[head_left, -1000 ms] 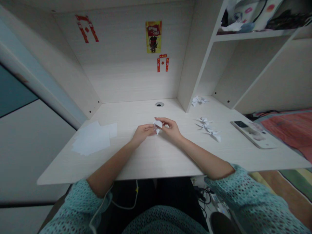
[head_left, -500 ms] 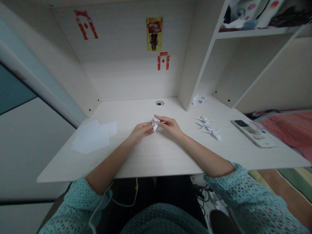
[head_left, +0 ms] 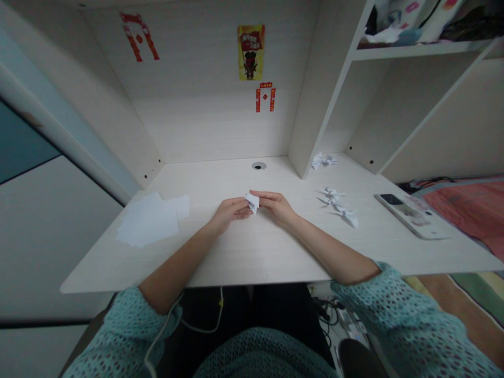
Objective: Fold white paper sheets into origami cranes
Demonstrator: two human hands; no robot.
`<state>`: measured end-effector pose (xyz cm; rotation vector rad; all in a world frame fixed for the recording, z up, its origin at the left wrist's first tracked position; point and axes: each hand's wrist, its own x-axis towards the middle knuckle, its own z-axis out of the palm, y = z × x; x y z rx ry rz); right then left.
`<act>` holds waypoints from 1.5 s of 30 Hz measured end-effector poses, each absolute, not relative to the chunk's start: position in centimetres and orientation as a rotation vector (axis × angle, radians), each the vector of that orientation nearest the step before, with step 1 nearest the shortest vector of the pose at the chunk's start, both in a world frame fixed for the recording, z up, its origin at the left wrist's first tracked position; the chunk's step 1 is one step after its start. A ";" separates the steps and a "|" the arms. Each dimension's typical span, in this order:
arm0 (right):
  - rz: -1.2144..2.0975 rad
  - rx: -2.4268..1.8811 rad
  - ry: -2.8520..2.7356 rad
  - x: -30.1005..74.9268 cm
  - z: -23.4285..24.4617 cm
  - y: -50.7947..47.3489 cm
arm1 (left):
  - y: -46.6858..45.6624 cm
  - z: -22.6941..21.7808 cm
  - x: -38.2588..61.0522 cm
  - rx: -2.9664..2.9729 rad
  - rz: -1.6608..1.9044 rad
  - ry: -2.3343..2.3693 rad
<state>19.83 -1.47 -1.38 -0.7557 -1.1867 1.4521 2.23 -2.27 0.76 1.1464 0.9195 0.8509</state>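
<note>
A small piece of folded white paper (head_left: 252, 202) is held between my two hands, above the middle of the desk. My left hand (head_left: 232, 209) pinches it from the left, its fingers closed on the edge. From the right, my right hand (head_left: 275, 203) grips the other side between thumb and fingers. The fingertips cover part of the folds. To the right, several folded white paper figures, pointed like cranes (head_left: 334, 202), lie in a row on the desk. More of these paper figures (head_left: 323, 160) sit farther back by the upright panel.
Loose white paper sheets (head_left: 147, 223) are spread at the left of the desk (head_left: 252, 257). A phone in a pale case (head_left: 409, 216) lies at the right. An upright divider (head_left: 326, 89) rises behind, near a cable hole (head_left: 259, 166). A white cable (head_left: 205, 332) hangs below the front edge.
The folded paper has been turned in my fingers and now shows a broader flat face with a point downward. My right fingers have shifted slightly to its right edge.
</note>
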 end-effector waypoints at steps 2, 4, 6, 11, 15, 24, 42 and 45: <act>1.450 -0.758 -1.194 19.8 -1.4 -1.5 | -2.2 0.8 2.2 1.183 0.849 0.937; 1.440 -0.759 -1.214 19.8 -1.6 -1.4 | -2.2 0.7 2.2 1.220 0.843 0.939; 1.411 -0.743 -1.256 19.9 -1.7 -1.4 | -2.3 0.7 2.1 1.247 0.835 0.928; 1.243 -0.685 -1.452 20.0 -1.3 -1.6 | -2.3 0.7 2.2 1.277 0.835 0.924; 1.222 -0.709 -1.534 20.1 -1.0 -1.6 | -2.2 0.7 2.2 1.317 0.877 0.950; 1.067 -0.670 -1.739 20.3 -0.7 -1.9 | -2.2 0.5 2.3 1.422 0.922 0.971; 1.276 -0.778 -1.370 20.3 -1.8 -0.9 | -1.7 0.1 2.1 1.364 0.970 0.971; 1.370 -0.800 -1.248 20.2 -2.0 -0.8 | -1.5 -0.1 2.2 1.368 0.968 0.962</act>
